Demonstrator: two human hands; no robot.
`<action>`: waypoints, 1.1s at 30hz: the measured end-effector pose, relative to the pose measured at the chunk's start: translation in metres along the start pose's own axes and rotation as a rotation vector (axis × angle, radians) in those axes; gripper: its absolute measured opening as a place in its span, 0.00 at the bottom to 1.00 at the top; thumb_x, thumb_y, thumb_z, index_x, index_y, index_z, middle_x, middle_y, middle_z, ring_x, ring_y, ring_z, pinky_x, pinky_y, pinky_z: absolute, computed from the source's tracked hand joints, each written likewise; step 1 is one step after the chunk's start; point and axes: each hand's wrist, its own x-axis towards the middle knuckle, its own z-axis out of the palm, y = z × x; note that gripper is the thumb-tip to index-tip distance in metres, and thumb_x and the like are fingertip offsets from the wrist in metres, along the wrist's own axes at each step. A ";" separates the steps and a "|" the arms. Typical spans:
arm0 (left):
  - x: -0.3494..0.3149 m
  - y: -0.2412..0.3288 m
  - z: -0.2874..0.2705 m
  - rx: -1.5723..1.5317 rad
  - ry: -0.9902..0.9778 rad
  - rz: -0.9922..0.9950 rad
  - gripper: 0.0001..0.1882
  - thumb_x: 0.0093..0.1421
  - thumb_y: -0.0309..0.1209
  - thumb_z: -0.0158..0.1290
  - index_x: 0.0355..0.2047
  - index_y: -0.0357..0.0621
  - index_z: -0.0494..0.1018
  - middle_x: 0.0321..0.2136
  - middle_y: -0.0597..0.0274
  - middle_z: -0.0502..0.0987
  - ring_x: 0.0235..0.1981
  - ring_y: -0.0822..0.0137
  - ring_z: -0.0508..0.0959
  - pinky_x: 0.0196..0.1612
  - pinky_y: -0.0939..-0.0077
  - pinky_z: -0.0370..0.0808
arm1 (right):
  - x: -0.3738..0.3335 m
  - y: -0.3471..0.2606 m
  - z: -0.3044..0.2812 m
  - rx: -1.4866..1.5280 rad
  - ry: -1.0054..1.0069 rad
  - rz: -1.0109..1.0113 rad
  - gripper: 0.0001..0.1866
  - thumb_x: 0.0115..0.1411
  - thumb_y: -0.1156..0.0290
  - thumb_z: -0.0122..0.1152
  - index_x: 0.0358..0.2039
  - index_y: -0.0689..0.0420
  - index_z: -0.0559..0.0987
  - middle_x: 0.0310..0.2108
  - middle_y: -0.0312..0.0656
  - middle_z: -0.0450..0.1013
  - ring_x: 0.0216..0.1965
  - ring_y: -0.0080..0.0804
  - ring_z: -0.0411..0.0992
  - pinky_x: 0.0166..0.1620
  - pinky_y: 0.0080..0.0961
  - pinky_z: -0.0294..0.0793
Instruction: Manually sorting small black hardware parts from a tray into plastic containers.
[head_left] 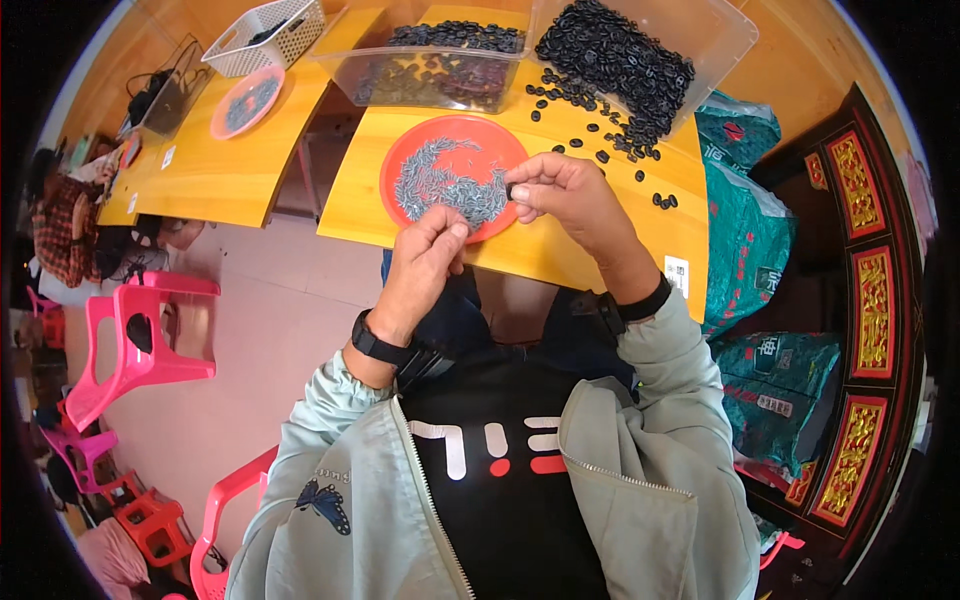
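Note:
A round red plate [492, 148] holds a heap of small grey metal pieces, screws or pins [425, 180], in front of me on the yellow table. Over the plate's near edge my left hand [422, 262] is closed, thumb and forefinger pressed together; whatever lies between them is too small to make out. At the plate's right rim my right hand [575, 200] pinches a small black plastic piece [509, 191], mostly hidden by the fingertips. The two hands are a short way apart.
Loose black oval pieces [602, 157] lie scattered beside a tipped clear bin [715, 62] full of them. Another clear bin [350, 75] stands behind the plate. Left, a second table carries a pink plate [222, 122] and white basket [235, 55]. Green bags [750, 220] stand right; a pink stool [140, 350] left.

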 end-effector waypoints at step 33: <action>-0.002 -0.005 -0.001 -0.125 -0.004 -0.062 0.04 0.59 0.28 0.46 0.26 0.44 0.65 0.17 0.69 0.68 0.17 0.77 0.68 0.22 0.86 0.64 | -0.012 0.046 0.046 -0.227 0.134 -0.030 0.06 0.56 0.74 0.56 0.30 0.63 0.76 0.27 0.32 0.74 0.29 0.16 0.69 0.34 0.14 0.68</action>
